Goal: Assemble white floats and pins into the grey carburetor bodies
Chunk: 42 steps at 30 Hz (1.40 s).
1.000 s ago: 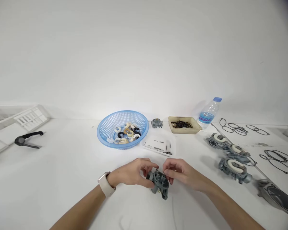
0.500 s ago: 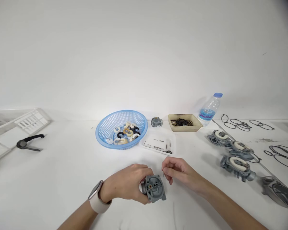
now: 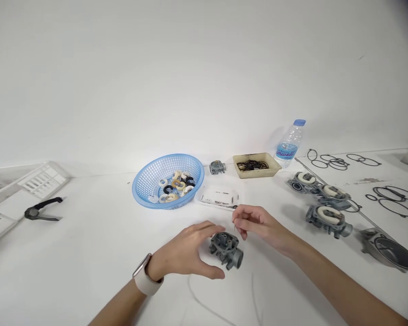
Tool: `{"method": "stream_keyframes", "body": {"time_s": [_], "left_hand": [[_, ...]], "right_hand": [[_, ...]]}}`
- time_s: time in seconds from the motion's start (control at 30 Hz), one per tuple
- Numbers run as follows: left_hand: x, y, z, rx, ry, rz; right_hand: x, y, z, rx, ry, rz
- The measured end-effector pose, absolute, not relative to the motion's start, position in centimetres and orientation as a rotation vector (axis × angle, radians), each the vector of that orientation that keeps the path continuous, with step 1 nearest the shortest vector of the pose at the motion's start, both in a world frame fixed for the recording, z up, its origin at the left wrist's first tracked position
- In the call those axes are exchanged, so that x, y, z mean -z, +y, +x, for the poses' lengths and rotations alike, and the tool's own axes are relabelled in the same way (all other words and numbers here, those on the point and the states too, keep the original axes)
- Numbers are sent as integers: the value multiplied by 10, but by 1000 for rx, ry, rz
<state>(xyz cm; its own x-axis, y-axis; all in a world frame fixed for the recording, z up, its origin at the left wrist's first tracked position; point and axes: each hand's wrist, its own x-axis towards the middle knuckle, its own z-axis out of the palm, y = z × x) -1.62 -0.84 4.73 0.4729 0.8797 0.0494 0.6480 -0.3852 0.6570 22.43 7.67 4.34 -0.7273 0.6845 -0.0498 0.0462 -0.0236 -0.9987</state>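
A grey metal carburetor body point(image 3: 227, 249) stands on the white table with its open chamber facing up and its round bore toward the front right. My left hand point(image 3: 187, 251), wearing a watch, is beside it with thumb and fingers spread apart around its left side. Whether a fingertip touches the metal I cannot tell. Just above and right of the carburetor body, my right hand point(image 3: 258, 224) pinches a thin small pin point(image 3: 234, 228) pointing down. Its other fingers are curled.
Behind are a blue basket point(image 3: 134, 188) of float pieces, a white tray point(image 3: 199, 197) of small parts, another carburetor point(image 3: 217, 167), a beige tray point(image 3: 256, 174) of black rings and a water bottle point(image 3: 287, 147). Several carburetors point(image 3: 328, 217) and rubber rings point(image 3: 391, 194) lie right; black pliers-like tool point(image 3: 37, 210) left.
My left hand has loosened from the carburetor body, which now sits upright and turned, with its bore toward the front right. My right hand keeps its pinch on the pin. The view has shifted slightly.
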Motion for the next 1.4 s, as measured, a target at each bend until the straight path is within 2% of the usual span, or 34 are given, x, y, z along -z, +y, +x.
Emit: {"method": "stream_keyframes", "body": {"time_s": [0.13,0.3,0.5,0.67,0.9,1.03,1.23,1.33,1.4], "left_hand": [[-38,-6,-9,-568,1279,2039],[-34,-8,-1,-547,1285,2104],[-21,-16,1,-530,1353,2517],[-2,-23,-1,-648,1385,2830],[10,-30,1,-887,1370,2765],[2,-27,1,-794,1405,2520],[-15,-26,-7,-750,1365,2468],[-41,-17,-30,-878,1414,2603],[-67,0,-57,-863,1653,2551]], "right_hand": [[-36,72,222,-1925,-1902,-679],[-35,73,222,-1885,-1915,-678],[-40,81,228,-1724,-1891,-770],[-30,79,223,-1552,-1950,-809],[-15,53,206,-1217,-1977,-716],[-7,48,201,-985,-2010,-643],[-13,55,205,-930,-1912,-695],[-21,61,211,-899,-1860,-760],[-24,64,215,-884,-1837,-803]]}}
